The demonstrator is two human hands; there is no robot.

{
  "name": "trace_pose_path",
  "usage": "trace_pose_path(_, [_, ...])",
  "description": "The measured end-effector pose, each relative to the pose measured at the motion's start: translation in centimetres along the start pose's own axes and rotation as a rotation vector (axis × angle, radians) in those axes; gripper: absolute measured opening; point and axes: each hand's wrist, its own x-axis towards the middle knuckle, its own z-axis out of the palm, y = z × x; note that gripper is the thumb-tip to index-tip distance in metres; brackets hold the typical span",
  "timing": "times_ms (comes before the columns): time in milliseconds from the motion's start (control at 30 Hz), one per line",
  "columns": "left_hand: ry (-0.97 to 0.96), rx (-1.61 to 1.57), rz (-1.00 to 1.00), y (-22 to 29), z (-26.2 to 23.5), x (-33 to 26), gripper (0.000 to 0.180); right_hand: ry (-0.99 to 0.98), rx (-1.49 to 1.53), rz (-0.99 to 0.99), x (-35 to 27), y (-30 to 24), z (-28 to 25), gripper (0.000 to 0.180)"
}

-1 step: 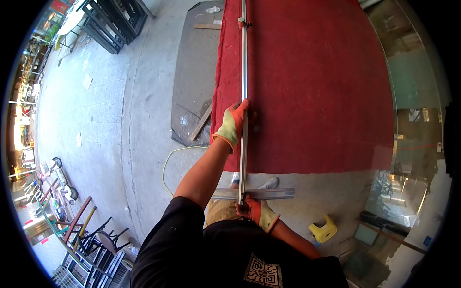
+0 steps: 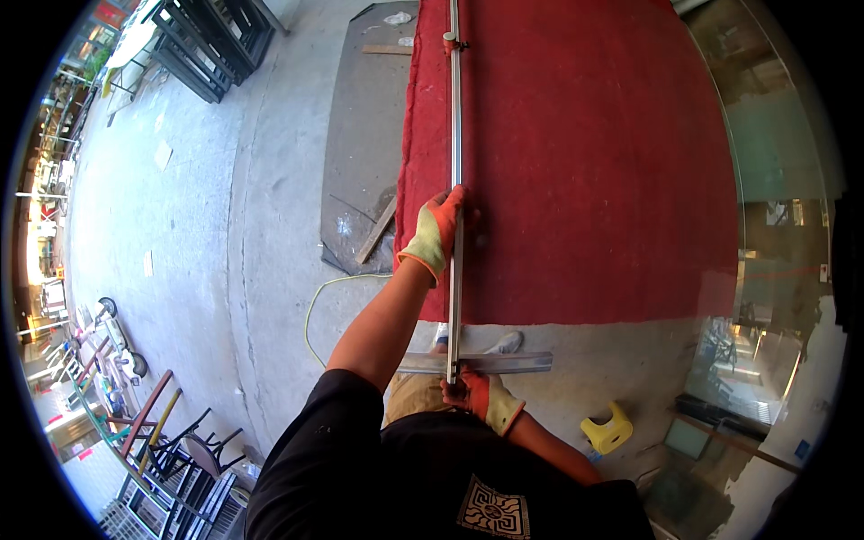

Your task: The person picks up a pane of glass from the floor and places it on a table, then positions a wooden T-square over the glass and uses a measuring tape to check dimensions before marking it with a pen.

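A red-covered table (image 2: 594,180) stretches away over the pale concrete floor (image 2: 198,198), with a yellow stool (image 2: 607,429) off to the right. Above the table's left side runs a long metal bar (image 2: 456,279), its near end past the edge, where a shorter metal strip (image 2: 517,363) crosses it. The gloved left hand (image 2: 436,231) is wrapped around the bar; the gloved right hand (image 2: 489,396) curls by its near end, its grip too hidden to tell. It looks like steadying; shifting the bar calls for both hands together.
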Motion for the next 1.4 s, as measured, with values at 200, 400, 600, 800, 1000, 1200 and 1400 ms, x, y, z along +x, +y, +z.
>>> trace_pose_path(200, [0.016,-0.001,0.004,0.1,-0.1,0.2,0.038,0.146,-0.079,0.012,-0.2,-0.2,1.2,0.031])
trace_pose_path(400, [0.035,0.042,0.018,-0.1,0.0,1.2,0.033,0.110,-0.059,-0.007,-1.3,-1.0,2.6,0.029])
trace_pose_path(600, [0.086,0.258,0.041,-0.5,-0.5,2.6,0.035,-0.008,-0.007,0.049,-1.9,-2.0,2.9,0.034])
trace_pose_path(800, [0.095,0.191,0.017,-0.5,-0.8,3.0,0.043,-0.034,-0.053,0.115,-0.7,-1.1,1.9,0.046])
trace_pose_path(1000, [0.135,0.210,-0.002,-0.3,-0.6,3.0,0.034,-0.036,-0.118,0.076,0.9,0.3,0.9,0.052])
trace_pose_path(1200, [0.073,0.241,-0.022,-1.4,0.8,4.1,0.033,-0.026,-0.101,0.023,-1.1,-0.9,0.1,0.055])
trace_pose_path(1400, [0.085,0.251,-0.036,-4.5,6.5,5.2,0.034,0.108,-0.105,-0.231,-6.4,-3.6,-0.9,0.054])
